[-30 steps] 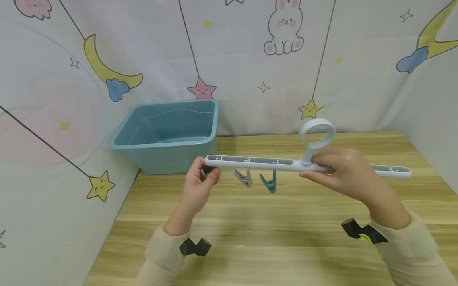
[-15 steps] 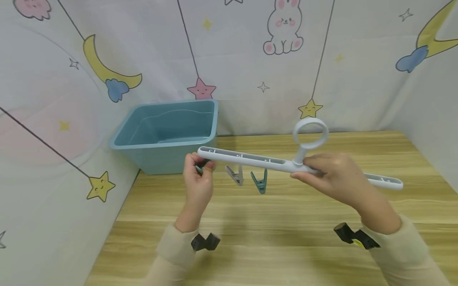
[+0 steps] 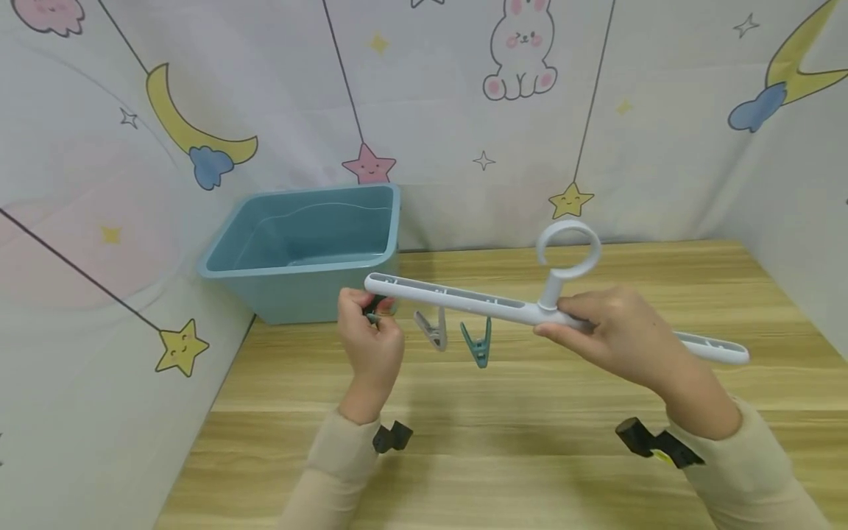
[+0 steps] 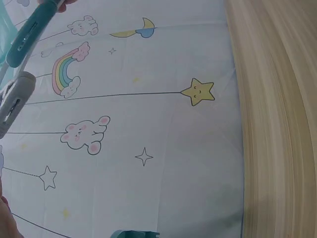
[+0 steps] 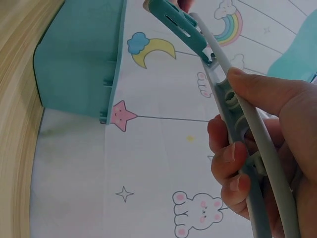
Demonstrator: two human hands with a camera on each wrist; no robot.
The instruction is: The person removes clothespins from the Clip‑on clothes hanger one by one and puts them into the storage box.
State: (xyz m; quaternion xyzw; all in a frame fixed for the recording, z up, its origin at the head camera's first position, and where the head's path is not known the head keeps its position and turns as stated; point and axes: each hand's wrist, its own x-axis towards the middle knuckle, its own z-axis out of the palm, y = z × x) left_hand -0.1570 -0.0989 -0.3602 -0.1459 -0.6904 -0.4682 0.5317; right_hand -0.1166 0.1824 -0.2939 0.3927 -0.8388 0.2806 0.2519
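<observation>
A white clip hanger (image 3: 457,297) with a ring-shaped hook (image 3: 563,274) is held above the table in the head view, its left end raised. My right hand (image 3: 619,335) grips the bar just right of the hook. At the bar's left end, my left hand (image 3: 371,346) pinches a dark green clip (image 3: 372,319), mostly hidden by the fingers. A grey clip (image 3: 433,333) and a teal clip (image 3: 478,344) hang from the bar between the hands. In the right wrist view, fingers and thumb wrap the hanger bar (image 5: 262,134), with the teal clip (image 5: 181,27) beyond.
A blue-green plastic bin (image 3: 318,294) stands at the back left of the wooden table (image 3: 503,442), against a patterned cloth (image 3: 444,110). The left end of the hanger is just in front of the bin's right corner.
The hanger has shifted left and its right end has dropped, so the bar tilts more. The hook has turned. My left forearm has swung right while the fingers stay at the clip.
</observation>
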